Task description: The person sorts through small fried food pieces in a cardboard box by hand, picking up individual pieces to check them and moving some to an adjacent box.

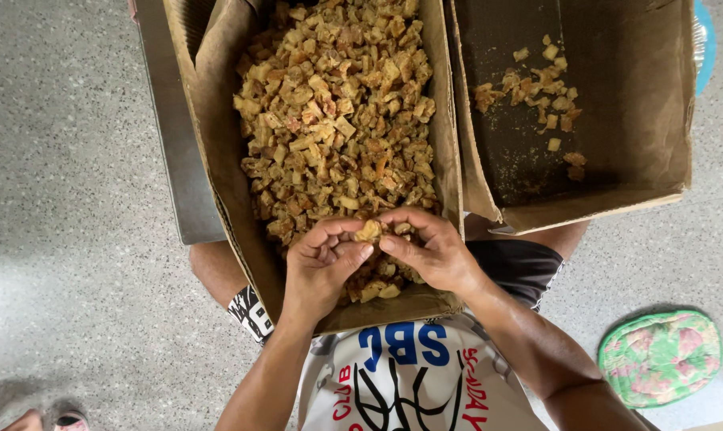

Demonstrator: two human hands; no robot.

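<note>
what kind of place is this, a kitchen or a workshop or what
Probably an informal home or small food-sorting spot, not a fitted kitchen. The person sits low over a speckled floor, both hands picking one golden fried piece from a full cardboard box; a nearly empty second box sits alongside.

So off to the right there's a second cardboard box (617, 120), mostly bare inside, just a small scatter of golden-brown fried pieces (541, 88) toward its far side. Something blue (703, 48) peeks out past its far right edge, can't tell what. A flat grey metal sheet (174, 160) lies on the left. A green and pink floral cushion (659, 357) sits near right on the speckled grey floor (66, 199).
</note>
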